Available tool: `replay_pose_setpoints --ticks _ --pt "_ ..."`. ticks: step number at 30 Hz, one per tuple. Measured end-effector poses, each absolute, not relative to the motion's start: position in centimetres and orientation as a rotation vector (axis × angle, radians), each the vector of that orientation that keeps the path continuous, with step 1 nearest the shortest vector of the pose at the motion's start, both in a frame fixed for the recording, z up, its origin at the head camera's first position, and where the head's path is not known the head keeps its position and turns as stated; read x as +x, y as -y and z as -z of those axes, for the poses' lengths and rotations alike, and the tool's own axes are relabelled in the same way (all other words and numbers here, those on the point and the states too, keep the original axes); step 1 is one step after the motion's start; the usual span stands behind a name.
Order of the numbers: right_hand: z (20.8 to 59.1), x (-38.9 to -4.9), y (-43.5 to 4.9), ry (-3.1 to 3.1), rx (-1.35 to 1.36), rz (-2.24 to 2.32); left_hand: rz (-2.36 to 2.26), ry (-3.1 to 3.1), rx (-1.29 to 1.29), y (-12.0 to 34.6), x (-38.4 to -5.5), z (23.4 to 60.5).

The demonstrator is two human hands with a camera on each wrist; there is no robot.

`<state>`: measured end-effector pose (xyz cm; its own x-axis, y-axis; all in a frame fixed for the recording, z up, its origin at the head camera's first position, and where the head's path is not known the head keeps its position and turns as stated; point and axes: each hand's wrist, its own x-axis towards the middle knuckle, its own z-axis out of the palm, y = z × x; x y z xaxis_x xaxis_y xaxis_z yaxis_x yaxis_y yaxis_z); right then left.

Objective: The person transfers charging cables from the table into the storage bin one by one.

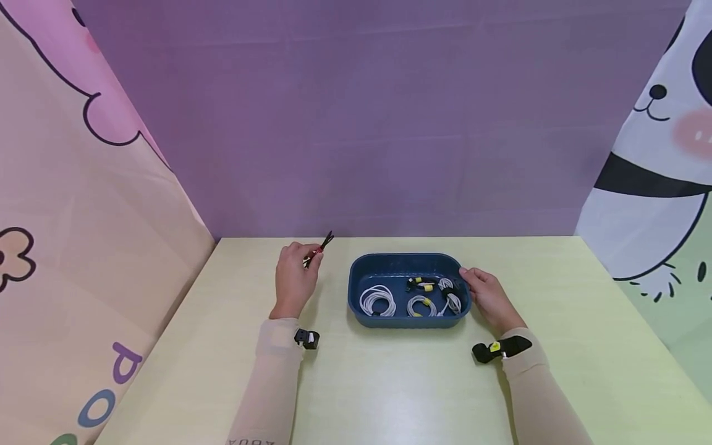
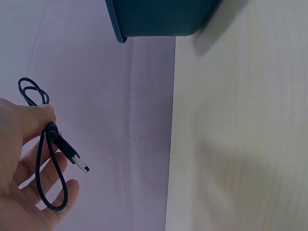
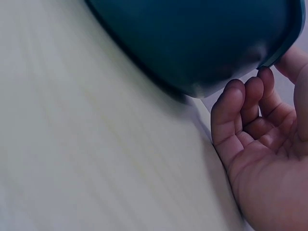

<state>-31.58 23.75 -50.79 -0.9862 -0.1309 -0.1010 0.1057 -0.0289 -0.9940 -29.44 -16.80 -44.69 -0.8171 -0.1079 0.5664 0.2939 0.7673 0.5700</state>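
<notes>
Left of the bin, my left hand (image 1: 295,276) pinches a black USB cable (image 2: 39,180) between thumb and fingers, raised above the table. The cable is bundled into loops, and its metal USB plug (image 2: 80,163) sticks out in the left wrist view. My right hand (image 1: 492,298) grips the right rim of a dark blue plastic bin (image 1: 384,262), thumb at the rim and curled fingers against the outer wall. Inside the bin lie a coiled white cable (image 1: 377,301) on the left, a smaller white coil (image 1: 421,306), a bundled white cable (image 1: 450,296) and a black cable with yellow parts (image 1: 421,283).
The bin stands on a pale wooden table (image 1: 389,383). A purple cloth backdrop (image 1: 361,123) rises behind the table's far edge. Printed cloths hang at both sides, the right one with a panda (image 1: 662,148). Each wrist wears a small black camera.
</notes>
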Motion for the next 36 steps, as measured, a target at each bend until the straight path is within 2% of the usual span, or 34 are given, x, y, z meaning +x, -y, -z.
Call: replay_pose_setpoints --ticks 36 --pt "50.7 -31.4 -23.8 -2.056 -0.035 2.153 0.732 2.41 -0.27 13.9 -29.0 43.7"
